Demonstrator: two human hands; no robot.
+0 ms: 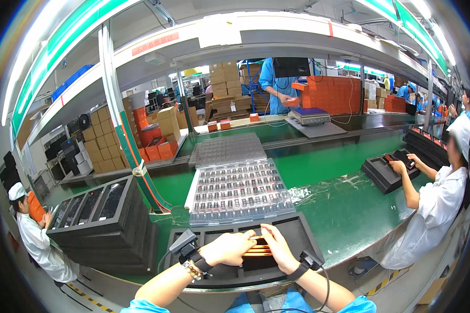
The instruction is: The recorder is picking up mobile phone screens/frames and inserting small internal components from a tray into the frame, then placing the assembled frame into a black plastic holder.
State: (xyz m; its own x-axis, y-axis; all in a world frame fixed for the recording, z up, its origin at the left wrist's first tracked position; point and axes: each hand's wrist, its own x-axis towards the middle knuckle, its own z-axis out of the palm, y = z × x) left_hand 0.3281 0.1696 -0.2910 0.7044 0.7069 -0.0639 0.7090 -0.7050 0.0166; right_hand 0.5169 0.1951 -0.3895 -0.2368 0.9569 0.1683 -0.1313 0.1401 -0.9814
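Between my hands is a flat dark glossy panel [258,250] with bright orange streaks across it; its exact kind cannot be made out. My left hand [231,249] grips its left side, fingers bent over the edge. Along the right side lies my right hand [278,250], its fingers fairly straight and close together, holding that edge. Both hands are above a black foam tray [309,239] with recessed compartments. Just beyond the tray, a clear plastic blister tray [240,188] bears rows of small dark parts.
Stacked black foam trays [102,237] with dark panels stand at left. A clear blister sheet [227,147] lies farther back on the green bench [344,201]. At right, a co-worker [428,208] handles items over a foam tray [384,177]. A metal post [121,125] rises at left.
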